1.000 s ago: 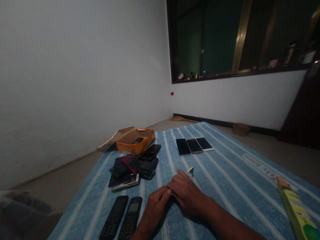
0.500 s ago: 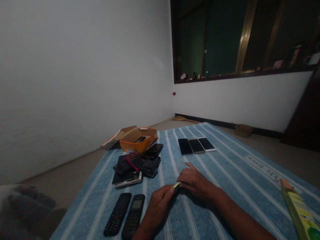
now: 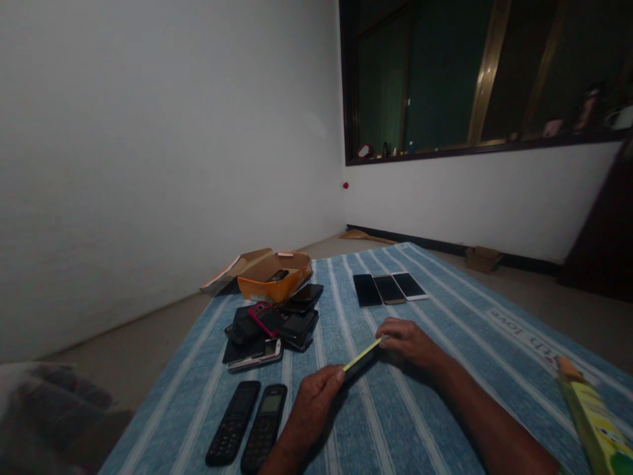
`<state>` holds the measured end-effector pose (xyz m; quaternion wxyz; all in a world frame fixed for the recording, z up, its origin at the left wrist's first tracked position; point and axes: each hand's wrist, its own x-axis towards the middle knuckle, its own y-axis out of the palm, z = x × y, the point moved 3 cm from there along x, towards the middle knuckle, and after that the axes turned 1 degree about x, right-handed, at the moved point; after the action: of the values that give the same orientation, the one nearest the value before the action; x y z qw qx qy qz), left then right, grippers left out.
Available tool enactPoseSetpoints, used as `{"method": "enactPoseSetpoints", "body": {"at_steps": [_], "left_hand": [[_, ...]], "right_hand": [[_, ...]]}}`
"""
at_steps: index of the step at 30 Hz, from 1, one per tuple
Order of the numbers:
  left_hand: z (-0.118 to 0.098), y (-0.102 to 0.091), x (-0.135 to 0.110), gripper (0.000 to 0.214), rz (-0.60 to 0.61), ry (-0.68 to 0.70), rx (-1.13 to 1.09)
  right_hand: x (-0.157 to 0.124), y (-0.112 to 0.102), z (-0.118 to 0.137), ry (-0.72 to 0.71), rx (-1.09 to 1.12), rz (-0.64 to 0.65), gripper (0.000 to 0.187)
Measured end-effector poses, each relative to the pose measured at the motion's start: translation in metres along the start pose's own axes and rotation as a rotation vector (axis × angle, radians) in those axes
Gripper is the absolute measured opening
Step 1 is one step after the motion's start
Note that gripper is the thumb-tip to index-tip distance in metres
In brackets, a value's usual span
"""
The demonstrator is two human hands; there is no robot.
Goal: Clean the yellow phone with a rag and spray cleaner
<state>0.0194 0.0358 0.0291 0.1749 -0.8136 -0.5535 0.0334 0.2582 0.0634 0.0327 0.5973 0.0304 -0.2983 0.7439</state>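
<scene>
Both my hands hold a thin yellow strip (image 3: 361, 356) stretched between them, a little above a blue striped cloth (image 3: 445, 382). My left hand (image 3: 311, 402) pinches the near end, fingers closed. My right hand (image 3: 408, 340) pinches the far end, fingers curled. A dark flat thing lies under the strip; I cannot make it out. Two black keypad phones (image 3: 247, 422) lie side by side left of my left hand.
A heap of several phones (image 3: 270, 326) sits on the cloth at the left. Behind it stands an open orange box (image 3: 274, 277). Three smartphones (image 3: 389, 288) lie in a row further back. A yellow-green box (image 3: 591, 415) is at the right edge.
My hands were together over the cloth. They have drawn apart, the right moving away and to the right, and the yellow strip now spans between them.
</scene>
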Motion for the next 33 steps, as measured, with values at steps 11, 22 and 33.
{"method": "enactPoseSetpoints", "body": {"at_steps": [11,22,33], "left_hand": [[0.002,-0.001,0.001,0.053,-0.022,-0.015,-0.040],[0.002,-0.006,-0.001,0.055,-0.046,-0.049,-0.098],[0.007,-0.005,0.001,0.051,-0.027,-0.032,-0.107]], "right_hand": [[-0.006,0.005,-0.028,0.286,0.318,-0.150,0.028],[-0.008,0.011,-0.024,0.304,0.418,-0.235,0.025],[0.006,-0.007,0.054,-0.055,0.081,-0.244,0.018]]}}
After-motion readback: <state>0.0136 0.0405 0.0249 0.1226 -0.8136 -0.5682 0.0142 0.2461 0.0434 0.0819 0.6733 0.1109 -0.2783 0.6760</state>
